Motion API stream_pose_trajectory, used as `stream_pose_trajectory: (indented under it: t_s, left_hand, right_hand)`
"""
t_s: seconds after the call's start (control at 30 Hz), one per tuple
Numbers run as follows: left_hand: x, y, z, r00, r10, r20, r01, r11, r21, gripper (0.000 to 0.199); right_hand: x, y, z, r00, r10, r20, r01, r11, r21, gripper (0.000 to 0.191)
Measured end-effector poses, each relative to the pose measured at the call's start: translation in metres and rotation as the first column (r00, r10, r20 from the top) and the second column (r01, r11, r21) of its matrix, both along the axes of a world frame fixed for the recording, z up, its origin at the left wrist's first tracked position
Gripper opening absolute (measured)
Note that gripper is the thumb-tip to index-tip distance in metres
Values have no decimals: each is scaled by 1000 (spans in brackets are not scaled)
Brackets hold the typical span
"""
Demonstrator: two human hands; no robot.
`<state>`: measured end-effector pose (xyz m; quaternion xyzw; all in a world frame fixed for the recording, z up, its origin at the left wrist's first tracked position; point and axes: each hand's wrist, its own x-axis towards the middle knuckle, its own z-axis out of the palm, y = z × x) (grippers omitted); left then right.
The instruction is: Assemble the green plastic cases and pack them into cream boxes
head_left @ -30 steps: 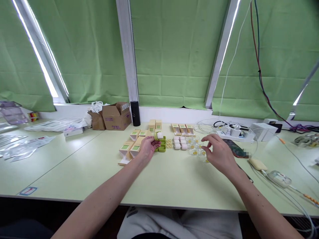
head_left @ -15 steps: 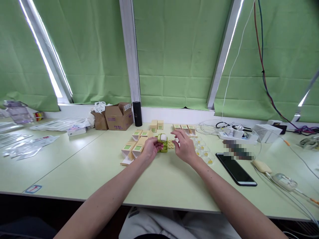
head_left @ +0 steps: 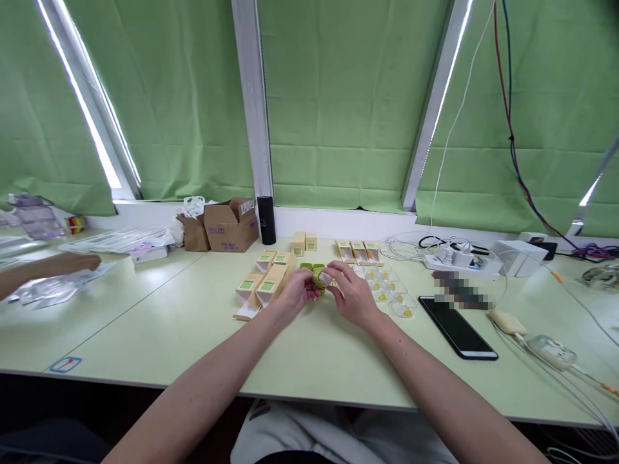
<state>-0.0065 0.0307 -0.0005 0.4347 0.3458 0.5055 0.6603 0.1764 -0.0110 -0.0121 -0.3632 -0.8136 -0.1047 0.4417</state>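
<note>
My left hand (head_left: 297, 291) is closed around a small rounded green case (head_left: 317, 276), tilted toward the right. A white piece (head_left: 326, 279) shows at the case's mouth, and the fingers of my right hand (head_left: 356, 295) pinch at it. More green cases (head_left: 305, 265) stand just behind, partly hidden by my hands. Left of my left hand are several tan cartons with green labels (head_left: 271, 285). To the right of my right hand lie several clear domed plastic pieces with yellow centres (head_left: 404, 308). Small yellowish pieces between my hands are mostly covered.
More tan cartons (head_left: 358, 250) stand at the back. A phone (head_left: 457, 327), power strip (head_left: 464, 263) and cables are on the right. Behind left are a cardboard box (head_left: 231, 227) and black cylinder (head_left: 265, 220). At far left, another person's hand (head_left: 80, 263) is over plastic bags (head_left: 43, 291).
My right hand has moved left, and its fingers now meet the white piece at the case in my left hand. Another person's arm has come in at far left.
</note>
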Motion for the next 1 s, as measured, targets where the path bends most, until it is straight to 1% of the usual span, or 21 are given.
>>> stream_pose_trajectory:
  t_s: [0.1, 0.23, 0.37, 0.5, 0.6, 0.67, 0.73, 0.8, 0.87, 0.93, 1.0]
  left_hand:
    - [1, -1, 0, 999, -24, -23, 24, 1000, 10, 7]
    - [0, -2, 0, 998, -43, -36, 43, 999, 16, 12]
    - [0, -2, -1, 997, -58, -46, 59, 998, 16, 15]
    - [0, -1, -1, 996, -75, -49, 76, 997, 19, 16]
    - [-1, -1, -1, 996, -76, -46, 78, 996, 35, 18]
    - [-2, -1, 0, 998, -46, -48, 49, 997, 54, 21]
    - [-3, -1, 0, 999, 1, -50, 2, 997, 76, 23]
    - [-4, 0, 1, 998, 45, -49, -40, 994, 99, 24]
    - [-3, 1, 1, 996, 76, -46, -70, 990, 124, 26]
    - [-3, 1, 1, 994, 105, -40, -98, 983, 154, 29]
    - [-2, 0, 2, 991, 129, -34, -121, 975, 189, 30]
  right_hand:
    - [-2, -2, 0, 1000, 22, -7, -22, 1000, 4, 41]
    - [-1, -3, 0, 999, 36, -12, -36, 999, -26, 40]
    - [0, -2, -1, 996, 79, -36, -80, 996, -36, 41]
    - [0, 0, -2, 983, 122, -140, -136, 986, -98, 38]
    - [-2, 2, -2, 945, 144, -295, -195, 969, -154, 31]
    - [-2, 3, -1, 894, 133, -427, -233, 954, -189, 27]
    - [-3, 4, 0, 816, 105, -568, -284, 929, -236, 26]
    - [-4, 6, 1, 711, 68, -700, -373, 880, -294, 32]
    - [-4, 9, 0, 600, 23, -799, -477, 812, -335, 41]
    - [-3, 13, -1, 506, -25, -862, -554, 757, -347, 48]
    - [-3, 15, -3, 428, -65, -902, -606, 720, -339, 52]
